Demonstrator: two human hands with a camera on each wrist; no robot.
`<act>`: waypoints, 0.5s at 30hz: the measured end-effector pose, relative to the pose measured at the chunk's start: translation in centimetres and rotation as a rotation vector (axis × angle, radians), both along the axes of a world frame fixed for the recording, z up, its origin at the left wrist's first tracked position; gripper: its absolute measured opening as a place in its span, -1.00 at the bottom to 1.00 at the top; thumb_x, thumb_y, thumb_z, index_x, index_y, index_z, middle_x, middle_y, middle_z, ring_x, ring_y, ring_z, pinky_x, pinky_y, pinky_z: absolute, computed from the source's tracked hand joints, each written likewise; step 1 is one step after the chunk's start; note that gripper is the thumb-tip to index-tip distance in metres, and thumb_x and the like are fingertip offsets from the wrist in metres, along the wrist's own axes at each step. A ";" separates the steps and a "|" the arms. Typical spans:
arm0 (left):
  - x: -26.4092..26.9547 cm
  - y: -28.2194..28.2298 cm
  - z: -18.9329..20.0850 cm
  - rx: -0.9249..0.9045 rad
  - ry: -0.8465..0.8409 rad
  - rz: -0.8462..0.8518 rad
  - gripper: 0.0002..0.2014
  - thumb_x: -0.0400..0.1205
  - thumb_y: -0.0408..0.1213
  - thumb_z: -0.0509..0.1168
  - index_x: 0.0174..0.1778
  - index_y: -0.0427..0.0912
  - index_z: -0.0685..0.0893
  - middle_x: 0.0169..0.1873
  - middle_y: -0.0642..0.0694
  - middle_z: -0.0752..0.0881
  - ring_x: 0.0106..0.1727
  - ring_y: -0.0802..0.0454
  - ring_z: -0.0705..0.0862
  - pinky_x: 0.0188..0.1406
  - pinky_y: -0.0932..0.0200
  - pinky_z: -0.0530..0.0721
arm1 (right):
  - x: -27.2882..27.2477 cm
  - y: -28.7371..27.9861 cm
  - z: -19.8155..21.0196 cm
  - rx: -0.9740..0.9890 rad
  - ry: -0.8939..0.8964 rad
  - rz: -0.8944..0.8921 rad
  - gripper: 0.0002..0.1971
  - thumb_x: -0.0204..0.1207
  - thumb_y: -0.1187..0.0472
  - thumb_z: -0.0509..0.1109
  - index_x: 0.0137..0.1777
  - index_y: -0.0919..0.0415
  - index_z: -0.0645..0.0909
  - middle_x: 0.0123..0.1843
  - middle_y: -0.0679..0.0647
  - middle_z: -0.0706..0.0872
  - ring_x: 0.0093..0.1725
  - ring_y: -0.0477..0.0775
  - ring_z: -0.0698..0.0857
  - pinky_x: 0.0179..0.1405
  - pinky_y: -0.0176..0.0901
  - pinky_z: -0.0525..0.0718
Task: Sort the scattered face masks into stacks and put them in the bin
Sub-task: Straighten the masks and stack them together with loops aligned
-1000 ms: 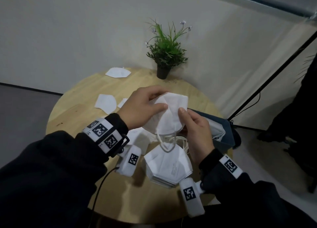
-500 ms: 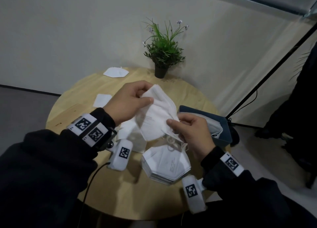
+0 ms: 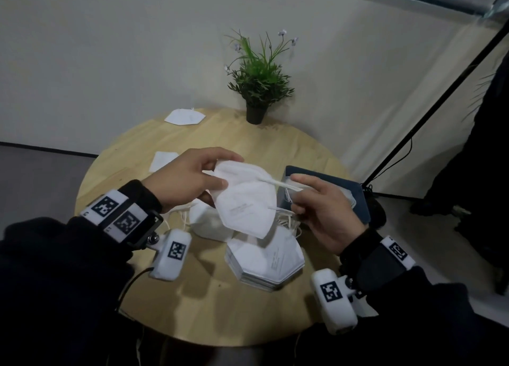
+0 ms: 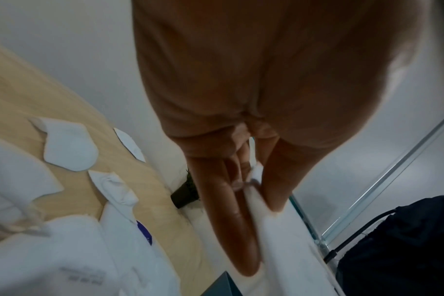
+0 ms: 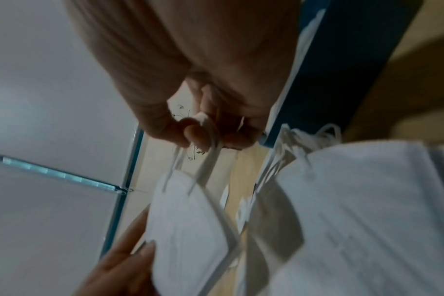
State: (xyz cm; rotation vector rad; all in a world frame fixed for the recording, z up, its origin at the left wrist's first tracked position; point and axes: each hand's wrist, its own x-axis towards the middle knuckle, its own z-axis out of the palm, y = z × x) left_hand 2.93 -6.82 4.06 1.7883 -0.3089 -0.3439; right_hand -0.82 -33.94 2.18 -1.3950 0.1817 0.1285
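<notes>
Since a moment ago, both hands have spread apart: the left hand (image 3: pixel 187 178) pinches the white mask's (image 3: pixel 245 200) edge, the right hand (image 3: pixel 322 208) pinches its ear loop (image 3: pixel 278 183). Below the grip, a mask stack (image 3: pixel 264 258) lies on the round wooden table (image 3: pixel 214 310); right of it, the blue bin (image 3: pixel 355 192). Beyond stand a potted plant (image 3: pixel 257 81) and pale wall (image 3: pixel 110 48).

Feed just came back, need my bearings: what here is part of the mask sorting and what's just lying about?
Job:
held mask, left hand on its body, right hand pinching its ear loop
mask stack
loose masks
blue bin

Lying about:
potted plant
black stand pole
</notes>
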 end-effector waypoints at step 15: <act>-6.4 -4.1 -3.1 0.089 0.242 0.091 -0.75 0.58 -0.56 0.43 0.13 -0.22 0.67 -0.25 -0.36 0.78 -0.26 -0.28 0.89 -0.45 0.04 0.77 | -0.5 -3.0 -0.7 -0.281 -0.098 -0.101 -0.75 0.56 0.45 0.53 0.22 0.31 0.72 -0.26 0.17 0.81 -0.23 0.05 0.76 -0.08 0.00 0.73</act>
